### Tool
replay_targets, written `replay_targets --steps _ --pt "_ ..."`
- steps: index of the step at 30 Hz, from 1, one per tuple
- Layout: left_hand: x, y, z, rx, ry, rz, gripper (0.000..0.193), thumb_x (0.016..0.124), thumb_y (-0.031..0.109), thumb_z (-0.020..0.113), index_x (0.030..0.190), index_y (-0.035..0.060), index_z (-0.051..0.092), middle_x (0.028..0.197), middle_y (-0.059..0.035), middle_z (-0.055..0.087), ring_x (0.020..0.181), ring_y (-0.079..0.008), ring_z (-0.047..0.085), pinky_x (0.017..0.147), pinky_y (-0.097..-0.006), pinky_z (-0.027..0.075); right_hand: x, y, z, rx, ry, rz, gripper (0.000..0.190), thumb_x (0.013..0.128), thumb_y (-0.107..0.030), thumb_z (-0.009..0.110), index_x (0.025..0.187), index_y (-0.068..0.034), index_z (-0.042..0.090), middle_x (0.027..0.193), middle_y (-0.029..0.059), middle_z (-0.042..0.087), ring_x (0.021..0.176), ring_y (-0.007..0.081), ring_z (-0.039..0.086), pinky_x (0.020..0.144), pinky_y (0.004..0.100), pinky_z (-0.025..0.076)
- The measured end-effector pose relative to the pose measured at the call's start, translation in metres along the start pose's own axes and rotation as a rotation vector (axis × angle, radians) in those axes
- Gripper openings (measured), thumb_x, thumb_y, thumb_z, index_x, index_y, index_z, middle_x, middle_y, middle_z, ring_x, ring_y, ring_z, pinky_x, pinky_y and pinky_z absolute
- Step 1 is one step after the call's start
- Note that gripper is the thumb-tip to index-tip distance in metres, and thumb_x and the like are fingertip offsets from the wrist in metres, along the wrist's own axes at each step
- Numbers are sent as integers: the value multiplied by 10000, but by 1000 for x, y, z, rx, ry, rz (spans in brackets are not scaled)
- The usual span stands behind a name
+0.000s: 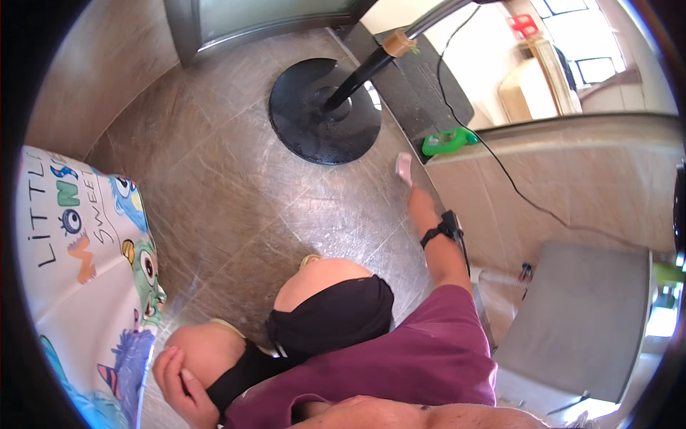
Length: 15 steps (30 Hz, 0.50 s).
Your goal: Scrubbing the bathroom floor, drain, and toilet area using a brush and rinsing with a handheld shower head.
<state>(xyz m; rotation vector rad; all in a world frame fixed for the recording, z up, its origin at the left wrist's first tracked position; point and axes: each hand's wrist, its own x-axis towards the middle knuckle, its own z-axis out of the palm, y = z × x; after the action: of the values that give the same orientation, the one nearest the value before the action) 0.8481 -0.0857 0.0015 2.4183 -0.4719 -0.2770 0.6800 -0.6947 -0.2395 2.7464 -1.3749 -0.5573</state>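
Observation:
My right arm, with a black strapped device on its wrist, reaches down to the tiled floor. My right hand (415,192) is at the floor near the wall, by a small pink object (403,167), perhaps a cloth or sponge; its fingers are hard to make out. My left hand (182,383) rests against my bent knee with its fingers a little bent, and nothing shows in it. A green plastic bottle (447,141) lies on its side on the ledge beyond my right hand.
A round black stand base (300,115) with an upright pole is on the floor ahead. A cable (504,169) hangs along the right wall. A cover printed with cartoon monsters (80,300) is at the left, a grey box-like surface (579,322) at the right, a framed glass door (268,16) beyond.

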Motion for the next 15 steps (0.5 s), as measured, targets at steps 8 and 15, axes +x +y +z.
replay_targets --steps 8,15 --pt "3 33 8 191 3 -222 334 912 106 357 1168 -61 492 1244 -222 457 1169 -360 433 1010 -423 308 160 -50 -60 -162 72 -115 388 849 -96 441 1234 -63 407 878 215 645 840 364 637 690 451 516" --pt "-31 29 -2 467 6 -224 458 950 235 322 1318 -35 366 1387 -219 315 1293 -359 298 1071 -446 213 20 -13 7 133 -130 -365 519 847 -57 422 1343 -143 298 807 238 618 750 416 612 656 537 464"
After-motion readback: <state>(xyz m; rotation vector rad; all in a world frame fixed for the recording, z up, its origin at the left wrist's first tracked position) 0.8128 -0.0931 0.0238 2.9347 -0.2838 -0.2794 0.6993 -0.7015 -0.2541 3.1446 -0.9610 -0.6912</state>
